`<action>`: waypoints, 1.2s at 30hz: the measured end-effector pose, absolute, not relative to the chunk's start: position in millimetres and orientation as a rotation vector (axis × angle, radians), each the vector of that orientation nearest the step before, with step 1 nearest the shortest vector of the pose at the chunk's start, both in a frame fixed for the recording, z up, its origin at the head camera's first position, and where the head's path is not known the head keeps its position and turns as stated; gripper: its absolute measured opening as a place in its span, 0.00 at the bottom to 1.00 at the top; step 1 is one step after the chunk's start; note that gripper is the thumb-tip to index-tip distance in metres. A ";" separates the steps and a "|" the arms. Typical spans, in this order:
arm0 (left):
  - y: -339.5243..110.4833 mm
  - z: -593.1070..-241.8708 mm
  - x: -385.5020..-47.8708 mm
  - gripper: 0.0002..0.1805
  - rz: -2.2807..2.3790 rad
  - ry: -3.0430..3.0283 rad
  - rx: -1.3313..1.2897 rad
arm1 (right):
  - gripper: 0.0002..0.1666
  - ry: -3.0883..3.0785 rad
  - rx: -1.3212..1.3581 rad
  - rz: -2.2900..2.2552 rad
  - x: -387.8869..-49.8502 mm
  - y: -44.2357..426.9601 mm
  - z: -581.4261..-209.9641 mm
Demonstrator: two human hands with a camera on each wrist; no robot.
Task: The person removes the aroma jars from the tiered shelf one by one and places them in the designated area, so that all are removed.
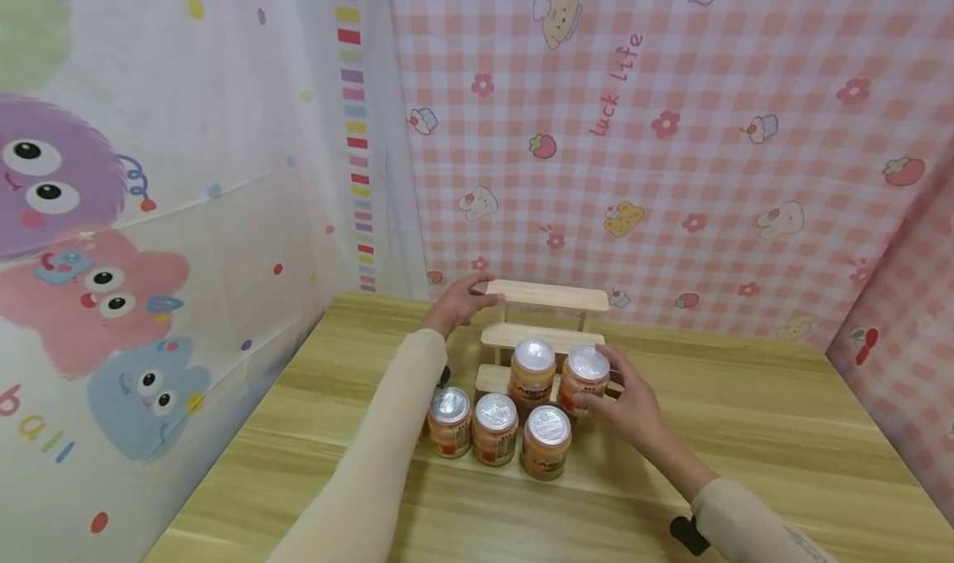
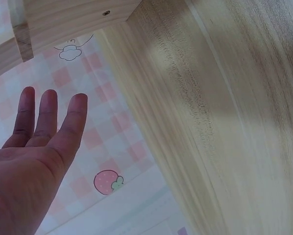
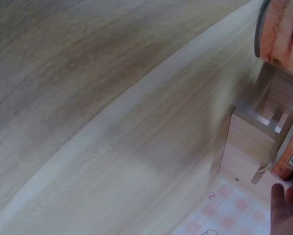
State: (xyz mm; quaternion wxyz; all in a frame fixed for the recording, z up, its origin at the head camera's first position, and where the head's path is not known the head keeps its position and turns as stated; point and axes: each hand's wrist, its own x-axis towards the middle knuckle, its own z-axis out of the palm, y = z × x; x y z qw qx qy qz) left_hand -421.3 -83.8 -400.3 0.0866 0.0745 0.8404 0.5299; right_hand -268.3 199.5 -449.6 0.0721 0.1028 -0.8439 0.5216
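My right hand (image 1: 635, 404) grips a jar (image 1: 583, 387) with a silver lid and orange label, thumb in front and fingers round its far side. This jar is at the right end of the lowest step of a pale wooden three-step rack (image 1: 547, 295). Beside it, to the left, a similar jar (image 1: 532, 378) stands upright on that step. At the rack's upper left end is my left hand (image 1: 464, 300), touching the top step. The left wrist view shows this hand's fingers (image 2: 74, 115) extended below the wood, holding nothing; its thumb is hidden there.
Three more jars stand upright on the table in front of the rack: a left one (image 1: 450, 422), a middle one (image 1: 495, 429) and a right one (image 1: 546, 443). The wood-grain table (image 1: 745, 430) meets a pink checked cloth (image 1: 671, 182) behind and a patterned white cloth (image 1: 246, 215) at left.
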 end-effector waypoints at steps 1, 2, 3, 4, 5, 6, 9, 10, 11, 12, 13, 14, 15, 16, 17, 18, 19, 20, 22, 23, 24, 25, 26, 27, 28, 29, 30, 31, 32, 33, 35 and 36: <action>-83.7 -400.6 -421.2 0.33 1.586 2.496 0.219 | 0.52 -2.540 0.306 1.579 -268.2 199.6 -449.9; -83.5 -400.7 -421.1 0.33 1.593 2.488 0.219 | 0.52 -2.539 0.306 1.588 -268.2 199.5 -450.2; -83.5 -400.8 -420.8 0.33 1.602 2.480 0.219 | 0.51 -2.539 0.308 1.593 -268.2 199.5 -450.3; -83.3 -400.7 -420.5 0.33 1.608 2.475 0.217 | 0.51 -2.538 0.308 1.594 -268.4 199.5 -450.6; -83.2 -400.9 -420.3 0.33 1.614 2.472 0.216 | 0.50 -2.537 0.312 1.593 -268.6 199.6 -451.0; -83.2 -401.1 -420.0 0.33 1.616 2.472 0.214 | 0.50 -2.538 0.315 1.590 -268.8 199.8 -451.6; -83.0 -401.0 -419.5 0.33 1.610 2.476 0.216 | 0.51 -2.549 0.310 1.583 -268.5 201.5 -453.1; -82.9 -401.3 -419.6 0.33 1.602 2.479 0.220 | 0.51 -2.549 0.301 1.581 -268.0 202.4 -453.9; -82.8 -401.7 -419.7 0.33 1.595 2.483 0.223 | 0.51 -2.549 0.295 1.577 -267.2 203.3 -454.5; -82.8 -402.1 -419.8 0.34 1.592 2.486 0.225 | 0.51 -2.547 0.288 1.570 -266.2 204.1 -455.1; -82.9 -402.6 -420.0 0.34 1.588 2.491 0.227 | 0.51 -2.545 0.283 1.565 -265.1 204.9 -455.4; -83.0 -402.9 -420.3 0.34 1.585 2.499 0.227 | 0.51 -2.540 0.276 1.564 -263.8 205.8 -455.2; -83.2 -403.1 -420.4 0.34 1.580 2.509 0.229 | 0.50 -2.536 0.268 1.560 -262.3 206.4 -454.7; -83.5 -403.1 -420.5 0.33 1.578 2.516 0.227 | 0.50 -2.531 0.259 1.560 -261.0 207.1 -454.0; -83.8 -403.2 -420.6 0.33 1.578 2.523 0.227 | 0.50 -2.528 0.247 1.560 -259.7 207.9 -453.2; -84.0 -403.1 -420.8 0.33 1.575 2.528 0.228 | 0.50 -2.527 0.230 1.559 -258.4 208.7 -452.4; -84.2 -402.8 -420.8 0.33 1.575 2.528 0.231 | 0.49 -2.525 0.208 1.560 -257.0 209.8 -451.4; -84.0 -402.4 -420.9 0.33 1.573 2.528 0.233 | 0.49 -2.523 0.181 1.559 -255.3 211.1 -450.6; -84.2 -401.5 -421.2 0.33 1.574 2.517 0.238 | 0.49 -2.523 0.139 1.550 -251.9 213.9 -448.8; -84.5 -401.1 -421.4 0.32 1.580 2.510 0.240 | 0.49 -2.522 0.127 1.546 -250.3 215.4 -447.9; -84.8 -400.6 -421.5 0.32 1.583 2.505 0.238 | 0.49 -2.518 0.120 1.545 -248.6 217.0 -446.9; -84.6 -400.5 -421.5 0.32 1.584 2.499 0.239 | 0.48 -2.516 0.118 1.546 -246.3 218.9 -446.7; -84.3 -400.7 -421.7 0.32 1.583 2.497 0.237 | 0.48 -2.513 0.122 1.553 -243.9 220.8 -446.4; -84.1 -401.0 -421.8 0.32 1.583 2.494 0.236 | 0.48 -2.511 0.129 1.565 -241.4 222.7 -446.0; -84.1 -401.0 -421.9 0.32 1.583 2.494 0.236 | 0.48 -2.508 0.140 1.578 -239.1 224.5 -445.6; -84.0 -401.1 -422.0 0.32 1.584 2.493 0.233 | 0.48 -2.507 0.153 1.595 -236.7 226.1 -445.5; -84.0 -401.1 -422.1 0.32 1.583 2.493 0.230 | 0.48 -2.508 0.169 1.613 -234.2 227.6 -445.7; -84.0 -401.1 -422.1 0.32 1.584 2.490 0.227 | 0.49 -2.515 0.180 1.631 -232.0 229.0 -446.0; -84.1 -401.0 -422.1 0.33 1.585 2.488 0.223 | 0.49 -2.522 0.190 1.645 -230.1 230.3 -446.6; -84.2 -400.9 -422.1 0.33 1.584 2.489 0.219 | 0.49 -2.529 0.200 1.658 -228.4 231.5 -447.6; -84.3 -400.6 -421.9 0.33 1.584 2.489 0.213 | 0.50 -2.543 0.224 1.668 -225.8 233.5 -450.9; -84.3 -400.5 -421.9 0.32 1.581 2.495 0.210 | 0.51 -2.548 0.236 1.674 -224.8 234.3 -452.9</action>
